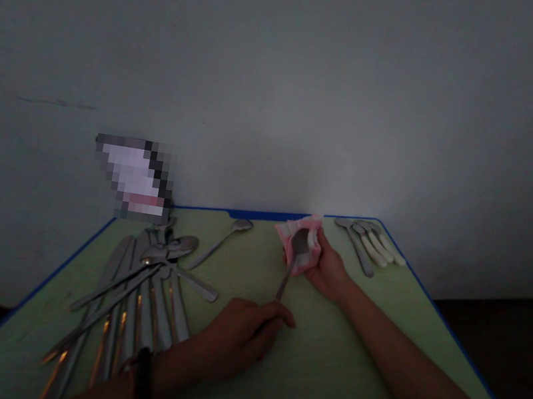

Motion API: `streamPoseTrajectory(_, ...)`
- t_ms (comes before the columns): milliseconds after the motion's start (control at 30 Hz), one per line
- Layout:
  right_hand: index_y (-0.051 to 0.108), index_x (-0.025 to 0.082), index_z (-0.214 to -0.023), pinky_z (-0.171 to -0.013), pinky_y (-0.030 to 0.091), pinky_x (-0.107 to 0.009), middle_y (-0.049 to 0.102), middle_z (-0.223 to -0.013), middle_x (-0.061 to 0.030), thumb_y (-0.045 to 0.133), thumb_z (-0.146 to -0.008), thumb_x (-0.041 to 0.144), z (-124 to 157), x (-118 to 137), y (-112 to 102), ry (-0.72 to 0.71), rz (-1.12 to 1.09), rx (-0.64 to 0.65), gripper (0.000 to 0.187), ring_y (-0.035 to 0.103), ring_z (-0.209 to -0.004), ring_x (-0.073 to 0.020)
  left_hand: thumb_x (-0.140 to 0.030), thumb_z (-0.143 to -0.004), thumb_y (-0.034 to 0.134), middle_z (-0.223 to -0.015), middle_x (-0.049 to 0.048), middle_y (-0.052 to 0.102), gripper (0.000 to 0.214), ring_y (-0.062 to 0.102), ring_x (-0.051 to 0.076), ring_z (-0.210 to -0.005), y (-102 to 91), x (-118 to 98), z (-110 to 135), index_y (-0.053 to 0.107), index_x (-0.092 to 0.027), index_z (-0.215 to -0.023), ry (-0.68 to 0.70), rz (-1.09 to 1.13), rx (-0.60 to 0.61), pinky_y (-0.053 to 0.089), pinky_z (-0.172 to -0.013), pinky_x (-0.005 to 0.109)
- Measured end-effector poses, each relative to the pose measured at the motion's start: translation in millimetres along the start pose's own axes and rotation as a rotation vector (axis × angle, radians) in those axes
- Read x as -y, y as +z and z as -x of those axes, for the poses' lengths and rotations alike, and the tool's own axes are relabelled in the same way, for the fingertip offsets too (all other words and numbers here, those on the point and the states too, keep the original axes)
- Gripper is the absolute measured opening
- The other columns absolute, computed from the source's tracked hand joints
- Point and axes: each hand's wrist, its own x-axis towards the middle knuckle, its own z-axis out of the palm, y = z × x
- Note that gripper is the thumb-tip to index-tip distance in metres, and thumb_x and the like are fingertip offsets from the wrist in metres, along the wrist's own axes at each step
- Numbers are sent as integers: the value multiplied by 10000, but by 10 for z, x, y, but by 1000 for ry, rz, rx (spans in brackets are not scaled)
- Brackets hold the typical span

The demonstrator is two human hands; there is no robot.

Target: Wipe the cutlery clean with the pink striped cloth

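My left hand (237, 336) rests on the green table (318, 383) with its fingers closed round the handle of a metal spoon (290, 264). The spoon's bowl lies against a pink cloth (303, 242), which my right hand (329, 270) holds bunched near the table's far edge. A dark band sits on my left wrist.
A heap of knives and spoons (140, 294) lies at the left of the table. One single spoon (222, 240) lies near the far edge. Several pale-handled spoons (371, 243) lie at the far right corner. A blurred box (133, 178) stands at the back left against the grey wall.
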Motion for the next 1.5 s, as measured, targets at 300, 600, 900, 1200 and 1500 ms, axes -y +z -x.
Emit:
streamPoseTrajectory(300,619,189,-839,-693,468,-274,659,-785,-8,556,-781,421,4,-2,27,-38,-40,-14,248,597,-760,-152,-263,-927,324,-567,-40,546,293,525,102,-521,11,7,-1,583,-213,-1056,-4,-9,-10,389,-561,193)
streamPoseTrajectory(600,617,195,-863,-673,460,-281,645,-753,1,571,-764,470,-9,-18,-11,-40,36,-8,297,584,-681,-140,-269,-919,341,-601,-26,565,289,536,113,-565,-18,-11,-3,591,-207,-1051,0,-55,-5,399,-577,200)
streamPoseTrajectory(900,625,191,-870,-691,461,-266,650,-788,2,585,-766,441,7,-13,5,-42,-3,-25,274,585,-718,-131,-259,-920,338,-581,-31,565,290,533,113,-548,-23,-20,-4,585,-208,-1064,1,-47,12,394,-570,200)
streamPoseTrajectory(1200,630,184,-865,-684,455,-259,642,-763,7,565,-791,428,-3,-19,-3,-30,-26,-13,264,566,-683,-124,-251,-922,343,-576,-40,549,277,528,102,-539,8,1,3,581,-217,-1060,-4,-23,-8,390,-575,193)
streamPoseTrajectory(1500,636,190,-858,-656,445,-260,646,-703,7,560,-788,451,-14,-26,-21,-49,10,34,281,579,-655,-131,-262,-920,347,-605,-28,563,283,537,110,-573,-16,-22,-9,596,-210,-1044,-11,-52,0,391,-576,195)
